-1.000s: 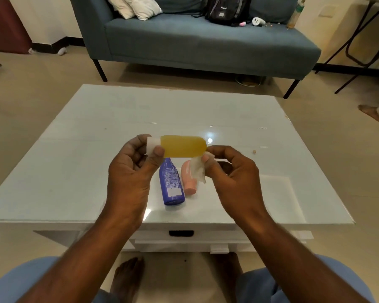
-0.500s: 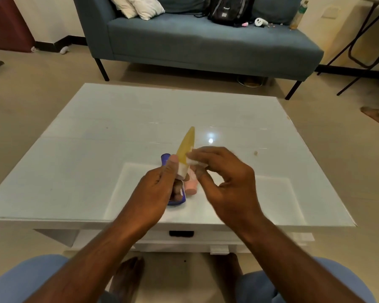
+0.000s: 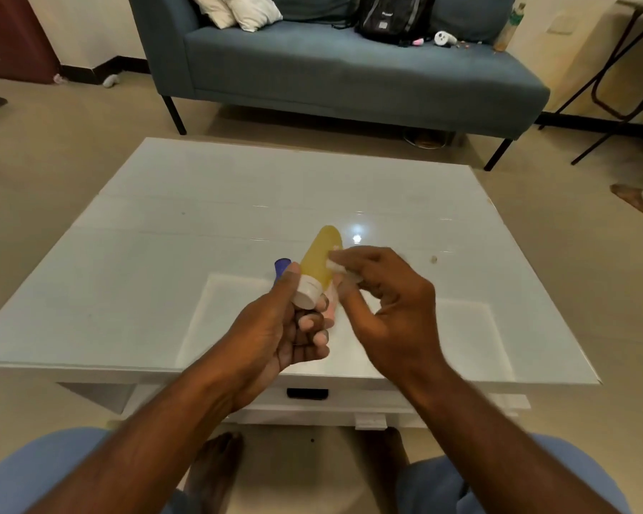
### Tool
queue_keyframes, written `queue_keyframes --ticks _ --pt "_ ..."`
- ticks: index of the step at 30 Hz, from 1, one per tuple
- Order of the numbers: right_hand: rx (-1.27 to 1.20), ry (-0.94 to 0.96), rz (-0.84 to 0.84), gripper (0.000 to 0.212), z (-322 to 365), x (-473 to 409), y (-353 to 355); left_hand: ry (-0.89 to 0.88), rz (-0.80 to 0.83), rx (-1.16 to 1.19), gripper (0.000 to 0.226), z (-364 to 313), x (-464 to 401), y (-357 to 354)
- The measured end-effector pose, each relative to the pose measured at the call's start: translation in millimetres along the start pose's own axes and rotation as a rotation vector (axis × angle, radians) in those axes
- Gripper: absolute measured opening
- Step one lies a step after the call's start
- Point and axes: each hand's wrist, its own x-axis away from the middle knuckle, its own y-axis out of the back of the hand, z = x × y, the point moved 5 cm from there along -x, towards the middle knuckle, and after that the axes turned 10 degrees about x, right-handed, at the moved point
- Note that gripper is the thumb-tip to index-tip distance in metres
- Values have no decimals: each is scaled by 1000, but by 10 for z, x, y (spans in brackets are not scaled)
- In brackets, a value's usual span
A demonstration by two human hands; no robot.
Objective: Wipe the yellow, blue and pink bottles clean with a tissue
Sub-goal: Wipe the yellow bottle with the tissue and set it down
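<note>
Hands (image 3: 275,330) over half-hidden blue bottle (image 3: 282,267), pink bottle (image 3: 331,309).

Sofa (image 3: 349,72), backpack (image 3: 394,16), white table (image 3: 201,224)

Both bare forearms reach forward and converge. The left hand (image 3: 275,328) curls its thumb and fingers around the white cap end of a translucent yellow plastic bottle (image 3: 318,259) (base pointing away). The right hand (image 3: 383,302), fingers bent, pinches a small white tissue (image 3: 336,267) against the bottle's side.

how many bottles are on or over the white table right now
3: the yellow bottle held in the left hand; the blue bottle and pink bottle on the table, mostly hidden behind the hands.
</note>
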Motion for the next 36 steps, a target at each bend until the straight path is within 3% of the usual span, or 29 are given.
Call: queue_keyframes --ticks 3,7,12,16,21,26,30,36 --pt "37 111 30 30 152 138 -33 -32 14 -26 63 -44 -18 44" --pt "18 -80 -108 27 -155 -49 97 31 60 -48 57 43 5 -73" --pt "6 83 3 29 130 135 -23 -55 30 -72 63 -18 -45 10" --pt "36 -63 -100 28 -154 -54 82 -6 48 -128 59 64 -38 -49" --pt "-10 102 22 30 137 119 -23 -73 16 -132 66 -5 -63 15" --pt "43 -10 -83 27 -117 -55 66 -13 22 -132 60 43 -40 -55" --pt "23 76 18 29 81 94 -14 -68 -5 -128 61 -16 -59 9" --pt "35 4 -52 28 -62 -26 41 -33 -19 -119 62 15 -42 -30"
